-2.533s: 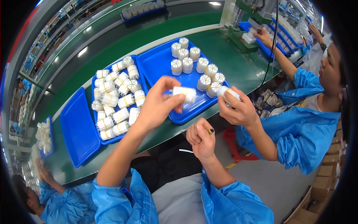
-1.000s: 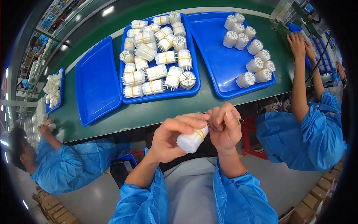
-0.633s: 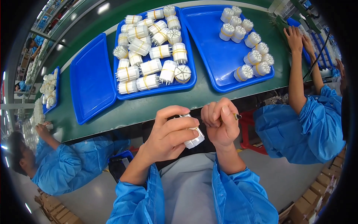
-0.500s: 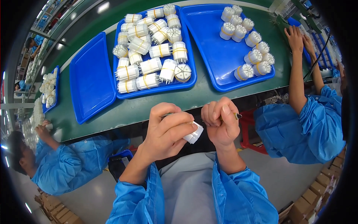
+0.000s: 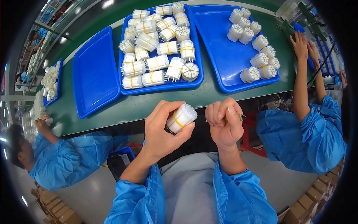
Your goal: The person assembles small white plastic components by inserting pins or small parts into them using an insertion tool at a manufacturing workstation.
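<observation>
My left hand (image 5: 157,128) is closed around a white plastic cylinder (image 5: 182,116) with a yellow rubber band round it. The cylinder is tilted, one end turned up and to the right. Beside it, apart from the cylinder, my right hand (image 5: 225,125) is curled round a thin tool (image 5: 243,117). Only the tool's dark tip and a bit of its yellowish body show past the fingers; its kind is hidden. Beyond my hands, a blue tray (image 5: 164,89) is heaped with similar banded cylinders, many with thin pins at an end.
A second blue tray (image 5: 220,56), at right, bears several cylinders standing upright along its right side. A bare blue tray (image 5: 95,71) lies at left on the green table (image 5: 149,106). Co-workers sit on both sides; the right one's hands (image 5: 299,46) rest on the table.
My left hand has turned the cylinder, so its banded side and one end now show. My right hand keeps its grip on the tool. The view has shifted slightly.
</observation>
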A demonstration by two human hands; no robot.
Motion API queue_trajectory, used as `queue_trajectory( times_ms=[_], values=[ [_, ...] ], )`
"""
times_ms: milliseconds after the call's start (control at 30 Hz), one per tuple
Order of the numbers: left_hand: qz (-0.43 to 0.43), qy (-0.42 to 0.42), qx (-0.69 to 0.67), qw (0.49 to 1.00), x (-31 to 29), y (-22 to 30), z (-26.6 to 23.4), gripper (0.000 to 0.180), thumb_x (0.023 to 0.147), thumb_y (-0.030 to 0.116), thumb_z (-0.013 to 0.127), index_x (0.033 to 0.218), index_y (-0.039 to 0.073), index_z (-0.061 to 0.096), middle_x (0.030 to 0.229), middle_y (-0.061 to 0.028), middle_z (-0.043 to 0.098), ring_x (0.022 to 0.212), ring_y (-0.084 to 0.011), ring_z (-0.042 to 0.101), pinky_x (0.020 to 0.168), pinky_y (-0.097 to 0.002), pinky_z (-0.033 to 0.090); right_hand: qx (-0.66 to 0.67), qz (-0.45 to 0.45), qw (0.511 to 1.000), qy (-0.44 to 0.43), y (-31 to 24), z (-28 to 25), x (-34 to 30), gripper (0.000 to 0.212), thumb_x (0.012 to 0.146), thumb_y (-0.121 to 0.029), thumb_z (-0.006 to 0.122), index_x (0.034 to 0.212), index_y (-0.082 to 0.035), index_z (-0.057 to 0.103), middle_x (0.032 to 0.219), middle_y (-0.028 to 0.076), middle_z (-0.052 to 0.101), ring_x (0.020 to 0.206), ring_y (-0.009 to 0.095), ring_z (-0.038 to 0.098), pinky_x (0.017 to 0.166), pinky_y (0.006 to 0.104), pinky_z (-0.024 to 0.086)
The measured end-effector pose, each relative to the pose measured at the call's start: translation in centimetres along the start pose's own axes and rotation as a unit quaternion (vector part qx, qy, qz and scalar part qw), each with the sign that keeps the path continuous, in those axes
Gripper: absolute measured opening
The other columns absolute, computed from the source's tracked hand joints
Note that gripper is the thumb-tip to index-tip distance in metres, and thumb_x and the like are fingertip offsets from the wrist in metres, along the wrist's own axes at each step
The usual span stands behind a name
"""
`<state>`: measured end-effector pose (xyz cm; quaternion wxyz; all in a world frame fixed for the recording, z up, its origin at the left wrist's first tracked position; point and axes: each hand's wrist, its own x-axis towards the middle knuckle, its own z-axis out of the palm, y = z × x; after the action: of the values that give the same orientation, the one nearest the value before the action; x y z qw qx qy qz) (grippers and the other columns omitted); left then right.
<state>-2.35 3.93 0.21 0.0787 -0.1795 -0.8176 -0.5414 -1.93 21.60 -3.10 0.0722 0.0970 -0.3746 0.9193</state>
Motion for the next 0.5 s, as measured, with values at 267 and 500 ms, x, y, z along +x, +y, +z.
queue_trajectory(
  times_ms=[267,500],
  values=[
    [-0.143,-0.022,-0.245,0.959,-1.3,0.0,0.1,0.045,0.08,0.001,0.072,0.121,-0.003,0.054,0.103,-0.0104,0.065,0.091,-0.0121,0.063,0.078,-0.0261,0.052,0.002,0.001,1.0,0.0,0.1,0.2,0.0,0.031,0.099,-0.024,0.05,0.074,-0.005,0.047,0.054,-0.001,0.035,0.05,0.008,0.029,0.048,0.0266,0.025],
    [-0.23,-0.058,-0.384,0.892,-1.1,0.9,-0.5,0.039,0.089,0.007,0.066,0.123,-0.005,0.051,0.105,-0.0141,0.065,0.094,-0.0156,0.065,0.082,-0.0289,0.055,-0.001,0.002,1.0,0.003,0.0,0.3,0.0,0.031,0.099,-0.024,0.05,0.074,-0.006,0.047,0.055,-0.001,0.035,0.05,0.008,0.029,0.048,0.0267,0.025]
  ],
)
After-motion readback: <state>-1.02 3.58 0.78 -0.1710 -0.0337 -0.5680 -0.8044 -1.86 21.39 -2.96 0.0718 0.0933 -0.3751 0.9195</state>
